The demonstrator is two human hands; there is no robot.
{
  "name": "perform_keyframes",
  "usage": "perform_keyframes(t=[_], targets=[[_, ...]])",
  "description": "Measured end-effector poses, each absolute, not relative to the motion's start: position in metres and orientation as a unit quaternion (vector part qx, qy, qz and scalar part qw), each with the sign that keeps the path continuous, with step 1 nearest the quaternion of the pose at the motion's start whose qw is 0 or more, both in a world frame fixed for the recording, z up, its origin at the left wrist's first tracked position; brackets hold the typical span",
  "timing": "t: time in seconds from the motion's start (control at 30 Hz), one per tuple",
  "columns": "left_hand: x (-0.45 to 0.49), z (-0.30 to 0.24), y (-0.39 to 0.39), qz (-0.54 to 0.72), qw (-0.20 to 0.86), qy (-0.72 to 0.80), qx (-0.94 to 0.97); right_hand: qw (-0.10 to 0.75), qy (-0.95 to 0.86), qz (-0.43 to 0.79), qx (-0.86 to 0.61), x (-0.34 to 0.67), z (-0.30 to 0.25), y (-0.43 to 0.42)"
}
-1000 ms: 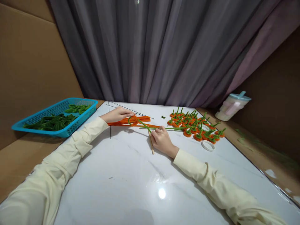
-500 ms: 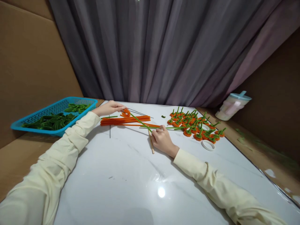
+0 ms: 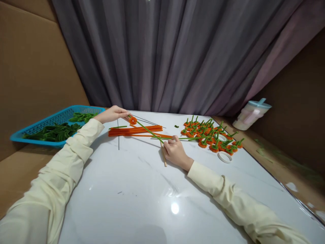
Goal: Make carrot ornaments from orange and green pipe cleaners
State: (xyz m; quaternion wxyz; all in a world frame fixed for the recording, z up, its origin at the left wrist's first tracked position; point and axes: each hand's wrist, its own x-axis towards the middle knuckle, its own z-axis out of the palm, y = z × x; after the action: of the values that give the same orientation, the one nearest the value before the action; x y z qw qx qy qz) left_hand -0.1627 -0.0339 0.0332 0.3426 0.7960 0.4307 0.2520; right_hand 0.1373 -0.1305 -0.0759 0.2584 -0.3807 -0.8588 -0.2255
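Observation:
A long green pipe cleaner (image 3: 149, 131) runs slantwise between my two hands above the table. My left hand (image 3: 113, 114) pinches its far upper end. My right hand (image 3: 177, 152) is closed around the lower end, its fingers curled. Close to my left fingertips, a small round orange pipe-cleaner flower (image 3: 132, 120) sits on the green length, its face turned towards me. Beneath lies a bundle of orange pipe cleaners (image 3: 135, 131). A thin wooden stick (image 3: 164, 156) lies beside my right hand, partly hidden by it.
Many orange flowers with green stems (image 3: 203, 134) stand on the right of the white table (image 3: 122, 210), around a white ring (image 3: 224, 157). A blue basket (image 3: 54, 141) with green pieces is at left. Thin dark wires (image 3: 149, 121) lie behind the bundle. A lidded cup (image 3: 251, 115) stands far right.
My left hand has moved slightly left and up, and the orange flower has shifted left and turned its face towards me. My right hand stays almost in place.

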Motion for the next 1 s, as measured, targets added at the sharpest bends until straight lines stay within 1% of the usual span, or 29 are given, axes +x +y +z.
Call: perform_keyframes(t=[0.13,0.33,0.4,0.53,0.7,0.8,0.9,0.97,1.0], targets=[[-0.156,0.031,-0.038,0.24,0.382,0.424,0.785,0.259,-0.85,-0.218,-0.404,0.138,-0.074,-0.133],[-0.126,0.033,-0.059,0.165,0.397,0.385,0.817,0.283,-0.82,-0.212,-0.449,0.131,-0.063,-0.142],[-0.113,0.031,-0.067,0.146,0.389,0.367,0.832,0.29,-0.822,-0.209,-0.444,0.129,-0.061,-0.145],[-0.09,0.024,-0.081,0.134,0.41,0.326,0.841,0.288,-0.847,-0.189,-0.404,0.127,-0.059,-0.147],[-0.07,0.025,-0.099,0.137,0.324,0.335,0.874,0.307,-0.861,-0.17,-0.369,0.128,-0.063,-0.143],[-0.068,0.036,-0.111,0.158,0.304,0.303,0.889,0.333,-0.862,-0.138,-0.357,0.128,-0.067,-0.141],[-0.073,0.047,-0.121,0.152,0.28,0.27,0.909,0.374,-0.848,-0.103,-0.361,0.131,-0.066,-0.142],[-0.076,0.049,-0.126,0.149,0.262,0.268,0.915,0.389,-0.847,-0.118,-0.342,0.137,-0.062,-0.145],[-0.077,0.048,-0.128,0.152,0.257,0.273,0.915,0.379,-0.856,-0.145,-0.32,0.14,-0.059,-0.146]])
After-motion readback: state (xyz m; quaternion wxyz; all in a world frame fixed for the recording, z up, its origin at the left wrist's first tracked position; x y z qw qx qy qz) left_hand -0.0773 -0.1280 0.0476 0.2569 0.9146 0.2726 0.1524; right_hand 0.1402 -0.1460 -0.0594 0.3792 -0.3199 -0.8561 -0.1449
